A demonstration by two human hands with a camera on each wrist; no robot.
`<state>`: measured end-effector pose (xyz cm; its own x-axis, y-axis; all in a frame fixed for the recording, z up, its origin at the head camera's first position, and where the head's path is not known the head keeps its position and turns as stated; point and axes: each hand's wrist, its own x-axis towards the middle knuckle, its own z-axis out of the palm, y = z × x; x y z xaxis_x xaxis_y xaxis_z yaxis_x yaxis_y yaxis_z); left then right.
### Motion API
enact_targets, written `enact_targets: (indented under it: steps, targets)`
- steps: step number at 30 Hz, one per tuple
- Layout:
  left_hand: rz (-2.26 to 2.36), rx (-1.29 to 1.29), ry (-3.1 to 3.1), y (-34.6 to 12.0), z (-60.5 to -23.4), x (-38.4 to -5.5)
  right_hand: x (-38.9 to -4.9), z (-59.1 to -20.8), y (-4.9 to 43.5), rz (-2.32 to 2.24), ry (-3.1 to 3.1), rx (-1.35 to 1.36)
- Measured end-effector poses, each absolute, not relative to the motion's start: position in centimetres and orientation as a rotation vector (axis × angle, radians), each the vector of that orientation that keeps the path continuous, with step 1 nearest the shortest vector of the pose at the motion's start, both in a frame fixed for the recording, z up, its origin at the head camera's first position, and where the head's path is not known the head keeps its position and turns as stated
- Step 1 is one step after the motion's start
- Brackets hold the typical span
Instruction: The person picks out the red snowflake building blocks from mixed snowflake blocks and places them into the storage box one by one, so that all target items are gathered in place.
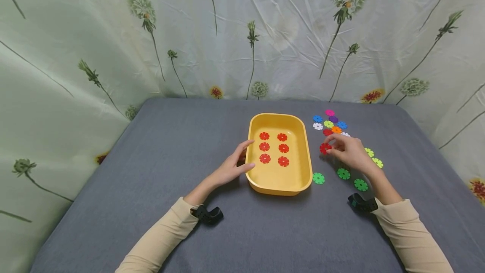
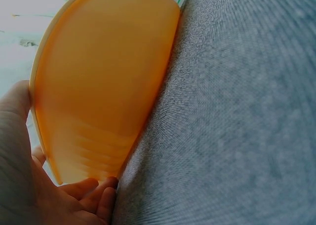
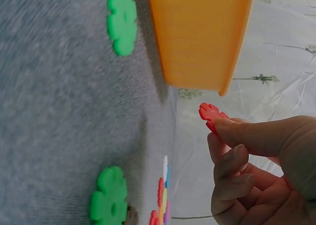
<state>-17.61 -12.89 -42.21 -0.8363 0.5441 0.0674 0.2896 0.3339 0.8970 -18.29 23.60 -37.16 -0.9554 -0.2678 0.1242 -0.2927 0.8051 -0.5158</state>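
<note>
A yellow plastic tray (image 1: 280, 180) stands on the grey cloth, with several red snowflake discs (image 1: 283, 148) in two columns on its floor. My left hand (image 1: 229, 168) rests at the tray's left side, thumb and fingertips on its rim; in the left wrist view more fingers touch the outer wall (image 2: 108, 77). To the right of the tray, my right hand (image 1: 350, 151) pinches a red snowflake disc (image 1: 325, 148) between thumb and forefinger. The right wrist view shows this disc (image 3: 211, 112) raised above the cloth, its other fingers curled loosely below.
Green discs (image 1: 318, 178) lie between the tray and the right forearm. Behind the right hand is a cluster of discs in blue (image 1: 317, 119), pink, white, orange and purple. Yellow-green discs (image 1: 377, 162) lie right of that hand. A flowered curtain (image 1: 227, 33) hangs behind the table.
</note>
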Motion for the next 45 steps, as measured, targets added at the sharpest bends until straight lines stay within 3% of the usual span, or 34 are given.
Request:
enact_targets:
  steps: [5,12,19,30,45]
  targets:
    - [1.501,0.744,2.347,-12.9,-41.9,-17.5,-18.1,-36.6,23.1,0.857,-2.918,0.432]
    - [1.499,0.748,2.341,-12.8,-38.6,-15.8,-17.7,-36.0,22.4,0.885,-2.901,0.409]
    - [1.496,0.742,2.342,-12.8,-38.3,-15.6,-17.6,-35.5,21.8,0.879,-2.838,0.398]
    - [1.519,0.729,2.340,-13.1,-42.3,-17.3,-17.3,-35.6,21.0,0.918,-2.757,0.379]
    - [1.512,0.741,2.368,-13.0,-42.2,-17.4,-17.4,-35.4,20.0,0.943,-2.654,0.429]
